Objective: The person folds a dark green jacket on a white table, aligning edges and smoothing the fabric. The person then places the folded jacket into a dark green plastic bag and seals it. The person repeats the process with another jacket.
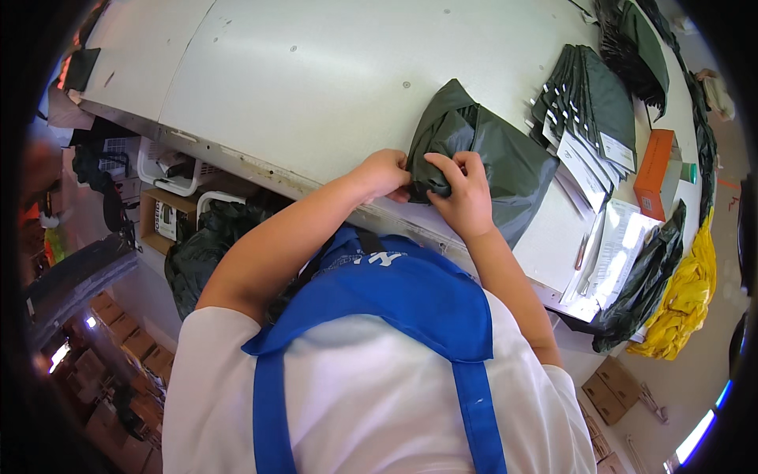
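A black plastic bag (512, 158) lies on the white table near its front edge, its near left part bunched into folds. My left hand (384, 175) pinches the bag's left edge, with some fingertips hidden behind the plastic. From the near side, my right hand (464, 199) grips the bunched folds with thumb and bent fingers. Both hands are closed on the bag and close together. Whatever the bag may contain is hidden.
Right of the bag, a fanned stack of black bags with white labels (588, 118) lies near an orange box (655, 174). A pen (582, 253) and papers (620, 237) lie nearer. Yellow plastic (684, 296) hangs at the right. White baskets (170, 170) stand below the table's left edge.
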`<move>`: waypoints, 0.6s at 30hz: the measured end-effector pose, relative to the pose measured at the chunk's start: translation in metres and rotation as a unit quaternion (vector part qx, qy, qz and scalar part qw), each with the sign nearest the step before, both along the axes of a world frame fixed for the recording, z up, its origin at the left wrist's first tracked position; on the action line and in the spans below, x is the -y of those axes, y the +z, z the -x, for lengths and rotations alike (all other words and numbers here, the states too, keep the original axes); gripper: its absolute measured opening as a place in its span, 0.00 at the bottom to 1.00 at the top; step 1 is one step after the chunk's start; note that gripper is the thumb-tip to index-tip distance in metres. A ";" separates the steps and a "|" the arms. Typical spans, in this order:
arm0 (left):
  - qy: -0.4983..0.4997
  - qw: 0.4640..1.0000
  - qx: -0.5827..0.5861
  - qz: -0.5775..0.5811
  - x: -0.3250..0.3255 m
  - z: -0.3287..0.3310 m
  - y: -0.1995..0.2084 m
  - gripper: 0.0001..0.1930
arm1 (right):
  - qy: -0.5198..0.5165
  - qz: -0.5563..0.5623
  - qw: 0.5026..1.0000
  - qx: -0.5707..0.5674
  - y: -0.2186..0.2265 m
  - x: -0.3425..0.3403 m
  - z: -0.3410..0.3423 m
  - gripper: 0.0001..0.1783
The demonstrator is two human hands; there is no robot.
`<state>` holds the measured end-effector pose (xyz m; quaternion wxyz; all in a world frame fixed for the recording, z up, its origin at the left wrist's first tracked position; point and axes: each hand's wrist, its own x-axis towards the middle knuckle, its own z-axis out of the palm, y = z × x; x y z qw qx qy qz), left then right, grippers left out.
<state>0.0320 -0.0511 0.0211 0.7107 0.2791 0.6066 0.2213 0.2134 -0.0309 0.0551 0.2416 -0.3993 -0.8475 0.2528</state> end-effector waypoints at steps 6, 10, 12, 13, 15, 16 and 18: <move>-0.022 0.996 -0.014 -0.088 0.010 0.006 0.026 0.02 | 0.112 0.093 0.978 0.151 -0.003 -0.010 0.001 0.31; 0.042 0.995 0.020 -0.093 0.018 0.004 0.017 0.04 | 0.152 0.396 0.905 0.040 0.003 -0.040 -0.007 0.30; 0.055 0.994 0.030 -0.087 0.020 0.006 0.015 0.05 | 0.163 0.392 0.904 0.054 -0.002 -0.045 -0.002 0.29; 0.043 0.995 0.021 -0.091 0.020 0.007 0.016 0.05 | 0.155 0.363 0.914 0.090 0.002 -0.044 0.001 0.28; 0.021 0.995 0.000 -0.100 0.018 0.009 0.023 0.06 | 0.140 0.302 0.929 0.159 0.014 -0.039 0.014 0.26; 0.006 0.993 -0.016 -0.116 0.018 0.008 0.025 0.06 | 0.119 0.221 0.944 0.216 0.012 -0.033 0.019 0.24; -0.024 0.988 -0.049 -0.144 0.021 0.005 0.029 0.05 | 0.075 0.055 0.942 0.321 0.000 -0.017 0.029 0.21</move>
